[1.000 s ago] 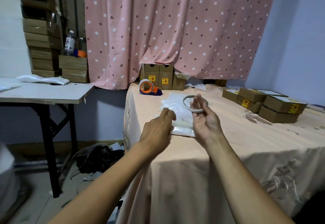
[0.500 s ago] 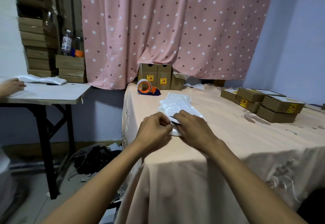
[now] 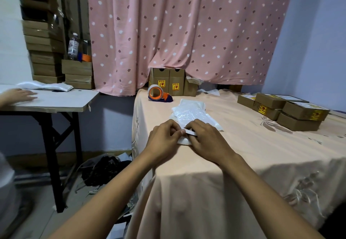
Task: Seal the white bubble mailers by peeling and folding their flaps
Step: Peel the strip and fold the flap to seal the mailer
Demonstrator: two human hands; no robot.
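Observation:
A small stack of white bubble mailers (image 3: 191, 114) lies on the peach tablecloth (image 3: 252, 150) near the table's left edge. Both hands meet at the near end of the top mailer. My left hand (image 3: 164, 138) curls its fingers and pinches the near left part of the flap. My right hand (image 3: 206, 139) lies over the near right part, its fingers curled on a thin white strip (image 3: 190, 132) that runs between the two hands. The mailer's near edge (image 3: 182, 141) shows just below the fingers; the flap itself is mostly hidden by the hands.
An orange tape dispenser (image 3: 157, 93) sits behind the mailers, with brown boxes (image 3: 172, 85) by the curtain. More brown boxes (image 3: 292, 112) lie at the right. Another person's hand (image 3: 17, 95) rests on the side table (image 3: 56, 102) at left. Dark clutter (image 3: 104, 169) lies on the floor.
My right hand, which held a looped white strip above the mailers, came down to the near end of the top mailer. Both hands closed together there. Another person's hand appeared on the side table.

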